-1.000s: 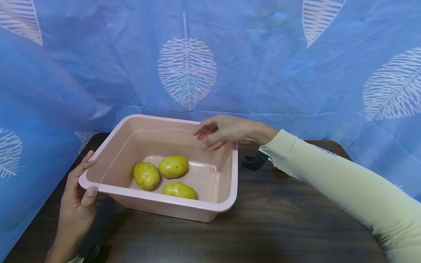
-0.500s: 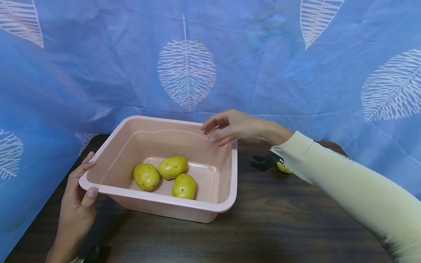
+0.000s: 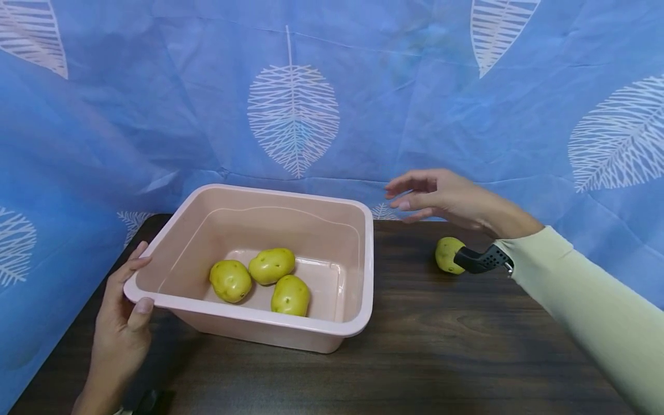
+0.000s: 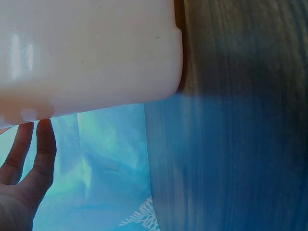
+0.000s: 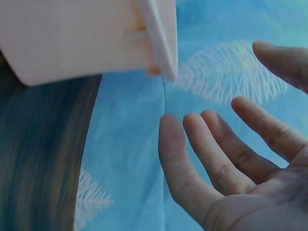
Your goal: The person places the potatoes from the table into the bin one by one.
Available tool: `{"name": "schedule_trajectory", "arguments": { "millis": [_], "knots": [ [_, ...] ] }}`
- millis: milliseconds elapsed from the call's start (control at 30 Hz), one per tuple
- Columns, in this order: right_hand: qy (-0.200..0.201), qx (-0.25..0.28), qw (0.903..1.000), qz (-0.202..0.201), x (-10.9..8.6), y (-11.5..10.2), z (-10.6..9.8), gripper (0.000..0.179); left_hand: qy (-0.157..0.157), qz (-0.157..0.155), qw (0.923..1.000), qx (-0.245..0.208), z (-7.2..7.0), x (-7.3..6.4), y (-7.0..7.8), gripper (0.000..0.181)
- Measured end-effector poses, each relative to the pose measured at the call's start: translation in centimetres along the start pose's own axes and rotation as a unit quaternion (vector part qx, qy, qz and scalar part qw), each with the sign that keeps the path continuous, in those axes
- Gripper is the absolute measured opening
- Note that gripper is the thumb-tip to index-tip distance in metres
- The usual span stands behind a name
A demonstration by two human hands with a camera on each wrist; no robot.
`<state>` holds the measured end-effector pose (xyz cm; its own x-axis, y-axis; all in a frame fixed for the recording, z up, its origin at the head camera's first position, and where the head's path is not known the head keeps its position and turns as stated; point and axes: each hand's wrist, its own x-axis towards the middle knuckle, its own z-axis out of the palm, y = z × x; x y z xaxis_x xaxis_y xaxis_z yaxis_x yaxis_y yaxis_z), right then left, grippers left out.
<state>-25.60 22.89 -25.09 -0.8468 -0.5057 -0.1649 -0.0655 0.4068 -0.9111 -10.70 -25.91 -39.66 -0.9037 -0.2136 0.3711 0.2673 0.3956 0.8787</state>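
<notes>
A pale pink plastic tub (image 3: 290,196) sits on the dark table, three yellow potatoes inside: one at the left (image 3: 230,280), one behind (image 3: 272,266) and one near the front wall (image 3: 290,295). My left hand (image 3: 121,317) holds the tub's near left corner, thumb on the rim and fingers along the outer side; in the left wrist view fingers (image 4: 45,154) touch the tub wall. To the right of the tub, in the air, is my right hand (image 3: 451,199), fingers loosely bent around nothing; the right wrist view shows its bare palm (image 5: 269,202).
Another yellow potato (image 3: 448,255) lies on the dark wooden table (image 3: 456,346) below the right wrist, partly hidden by a black wrist strap (image 3: 482,259). A blue cloth with white leaf prints (image 3: 363,104) hangs along the back and left edges.
My right hand has moved right, from over the tub to beyond its rim, uncovering the potato on the table. The front potato in the tub has turned. The left hand has stayed put.
</notes>
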Motion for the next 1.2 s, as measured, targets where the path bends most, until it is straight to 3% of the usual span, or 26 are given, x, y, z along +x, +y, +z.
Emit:
{"name": "schedule_trajectory", "arguments": {
  "millis": [300, 633, 800, 1033, 1200],
  "knots": [
    [0.046, 0.024, 0.9987, 0.0, -3.7, 4.6, -1.4, 0.042, -0.002, -0.001, 1.0, -0.003, 0.0, 0.0, 0.1, 0.056],
    [0.128, -0.007, 0.9915, 0.021, -6.4, 9.3, -2.0, 0.049, -0.006, -0.005, 0.9999, 0.013, -0.1, 0.1, 0.3, 0.058],
    [0.183, -0.065, 0.9798, 0.047, -7.0, 11.1, -1.6, 0.059, -0.007, -0.006, 0.9999, 0.012, 0.0, 0.2, 0.2, 0.056],
    [0.249, -0.144, 0.9548, 0.074, -7.7, 13.2, -1.1, 0.065, -0.003, -0.001, 1.0, 0.003, 0.0, 0.2, 0.0, 0.056],
    [0.282, -0.165, 0.942, 0.077, -7.5, 14.7, -0.7, 0.067, 0.001, -0.008, 1.0, 0.001, 0.0, 0.1, 0.0, 0.056]
  ]
}}
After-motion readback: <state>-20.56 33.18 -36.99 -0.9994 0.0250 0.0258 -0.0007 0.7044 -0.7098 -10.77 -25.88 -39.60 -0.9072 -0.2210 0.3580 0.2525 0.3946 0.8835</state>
